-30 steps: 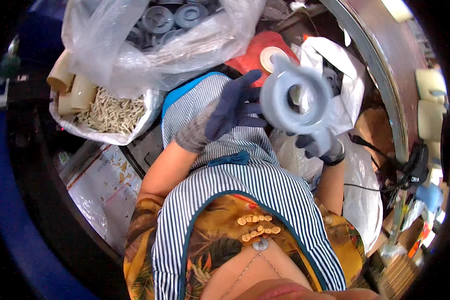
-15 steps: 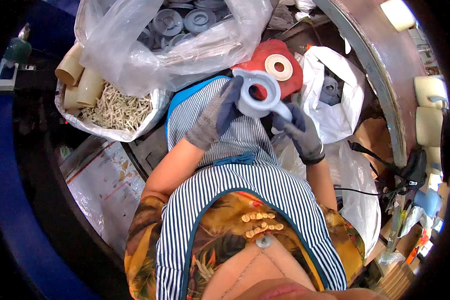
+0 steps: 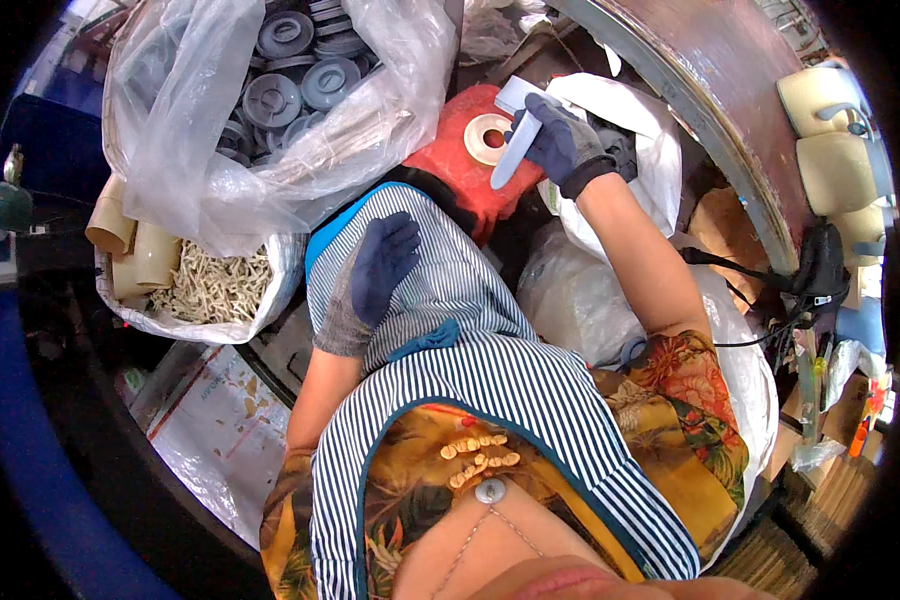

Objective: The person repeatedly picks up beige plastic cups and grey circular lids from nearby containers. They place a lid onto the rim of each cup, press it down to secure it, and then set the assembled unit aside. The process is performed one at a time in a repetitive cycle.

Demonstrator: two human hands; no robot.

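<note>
My right hand [image 3: 560,140], in a grey and dark blue glove, grips a light grey plastic collar with a long handle [image 3: 513,158]. The collar is up by the white bag on the right, its handle pointing down and toward me; my fingers hide much of it. Just left of the handle, a cream ring with a round hole [image 3: 477,149] sits on a red, crumpled-looking piece [image 3: 435,153]. My left hand [image 3: 382,268], gloved the same way, is above the striped apron [image 3: 440,260] over my lap. Its fingers are stretched out and it holds nothing.
A clear plastic bag [image 3: 370,140] at the far left contains several grey round lids [image 3: 272,100]. Before it stands a white sack [image 3: 185,328] with small pale pieces and cream tubes [image 3: 157,255]. At right are a white bag [image 3: 660,165] with grey parts and a curved metal edge [image 3: 740,160].
My right hand has carried the grey collar up and away from me, toward the white bag. My left hand has let go of it and drawn back over my lap. The view has shifted.
</note>
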